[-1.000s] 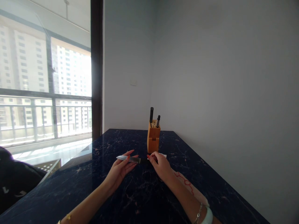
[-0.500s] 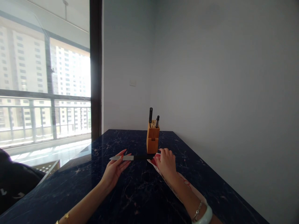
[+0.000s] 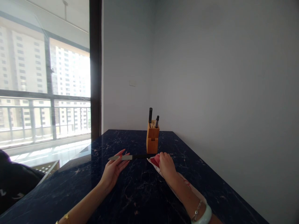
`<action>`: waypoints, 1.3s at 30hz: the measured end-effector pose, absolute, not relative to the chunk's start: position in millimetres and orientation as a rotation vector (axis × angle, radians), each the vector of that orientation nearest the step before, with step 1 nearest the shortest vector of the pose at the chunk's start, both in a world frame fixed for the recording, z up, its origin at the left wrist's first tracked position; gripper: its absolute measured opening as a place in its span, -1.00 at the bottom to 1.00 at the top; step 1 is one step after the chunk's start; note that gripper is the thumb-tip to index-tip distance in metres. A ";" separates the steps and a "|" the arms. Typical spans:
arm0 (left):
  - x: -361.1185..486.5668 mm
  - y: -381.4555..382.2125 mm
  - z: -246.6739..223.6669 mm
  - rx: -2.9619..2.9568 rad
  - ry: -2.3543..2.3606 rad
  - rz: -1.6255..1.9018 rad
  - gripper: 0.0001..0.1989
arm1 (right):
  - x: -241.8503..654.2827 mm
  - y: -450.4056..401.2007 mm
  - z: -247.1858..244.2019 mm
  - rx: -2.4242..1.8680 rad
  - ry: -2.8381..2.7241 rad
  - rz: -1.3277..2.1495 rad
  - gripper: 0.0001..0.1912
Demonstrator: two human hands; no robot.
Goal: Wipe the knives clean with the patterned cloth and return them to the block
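A knife with a pale blade and black handle [image 3: 139, 156] lies level across the view, its tip to the left. My left hand [image 3: 113, 168] holds the blade between thumb and fingers. The fingers of my right hand [image 3: 167, 165] are closed on a red and white cloth [image 3: 153, 161] at the handle's right end; the cloth trails back under my forearm. Just behind the handle stands a wooden knife block [image 3: 152, 140], with a black-handled knife [image 3: 150, 115] and another dark-and-silver handle [image 3: 157, 121] upright in it.
The dark blue marbled table [image 3: 140, 193] runs back to a grey wall [image 3: 210, 93]. At the far left is a black item [image 3: 16, 180] beside a perforated light surface [image 3: 48, 168]. A large window [image 3: 46, 77] fills the left side.
My right hand has moved slightly down and nearer with the cloth. The knife and my left hand have shifted slightly left.
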State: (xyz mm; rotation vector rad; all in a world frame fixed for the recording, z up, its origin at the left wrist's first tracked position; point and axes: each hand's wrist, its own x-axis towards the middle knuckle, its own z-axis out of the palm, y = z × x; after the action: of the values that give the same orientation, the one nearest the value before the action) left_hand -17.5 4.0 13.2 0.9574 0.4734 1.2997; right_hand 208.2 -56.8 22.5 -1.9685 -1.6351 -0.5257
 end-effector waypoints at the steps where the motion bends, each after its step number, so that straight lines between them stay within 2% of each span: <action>1: -17.0 3.0 13.4 0.962 0.472 1.295 -0.61 | 207.0 -57.2 25.7 -1.944 -1.627 -0.535 -0.90; 3: -15.6 0.3 13.6 0.974 0.469 1.273 -0.59 | 202.6 -58.7 32.4 -1.890 -1.612 -0.552 -0.84; 7: -11.2 -6.2 12.6 1.000 0.442 1.206 -0.55 | 188.6 -62.8 38.7 -1.774 -1.634 -0.543 -0.88; 17: -1.6 -15.1 9.7 1.022 0.407 1.091 -0.51 | 159.6 -58.7 7.3 -1.242 -1.860 -0.412 -0.81; 33: -1.8 -17.0 12.0 1.055 0.409 1.042 -0.54 | 158.4 -55.1 9.1 -1.262 -1.868 -0.416 -0.81; 39: -5.9 -16.0 16.1 1.036 0.425 1.136 -0.59 | 174.3 -53.7 16.1 -1.319 -1.798 -0.398 -0.80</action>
State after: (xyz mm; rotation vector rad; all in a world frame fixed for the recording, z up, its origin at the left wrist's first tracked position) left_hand -5.9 -16.0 16.1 1.0359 0.4250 1.1355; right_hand 174.3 -53.7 16.1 -1.3191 -1.7985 -0.3980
